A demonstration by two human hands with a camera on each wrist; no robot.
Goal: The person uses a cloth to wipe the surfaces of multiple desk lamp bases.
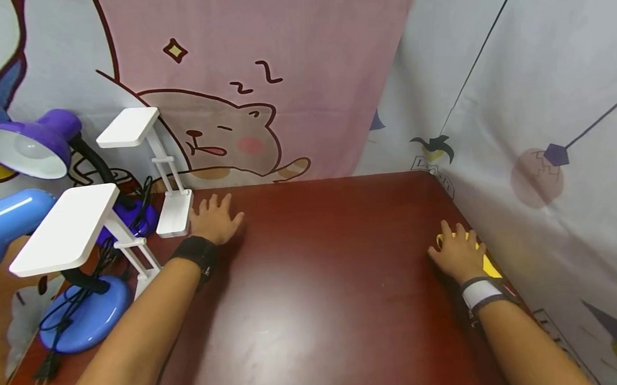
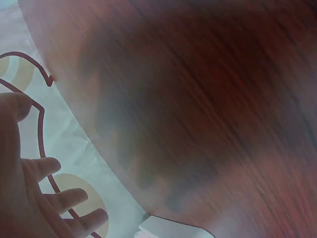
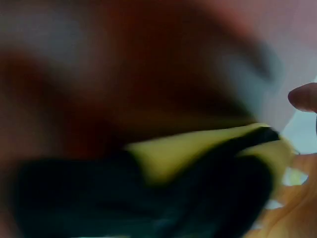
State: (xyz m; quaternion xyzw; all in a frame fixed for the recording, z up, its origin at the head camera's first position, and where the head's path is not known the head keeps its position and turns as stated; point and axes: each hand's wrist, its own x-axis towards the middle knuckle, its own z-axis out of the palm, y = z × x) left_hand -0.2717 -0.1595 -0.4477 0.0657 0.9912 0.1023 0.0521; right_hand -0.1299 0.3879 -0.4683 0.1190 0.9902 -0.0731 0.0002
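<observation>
left hand [image 1: 215, 218]: fingers spread, flat on tabletop [image 1: 316, 260], touching white lamp [image 1: 174, 214] base, not gripping | right hand [image 1: 458, 255]: rests on yellow item [image 1: 489, 264] far right of lamp, grip unclear | nothing lifted yet

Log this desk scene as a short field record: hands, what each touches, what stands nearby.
left hand: fingers spread, flat on the table, beside the base of a white folding lamp
right hand: resting on a yellow object near the table's right edge; grip unclear
left side: second white folding lamp, purple lamp, blue lamp
backdrop: cartoon cloth
</observation>
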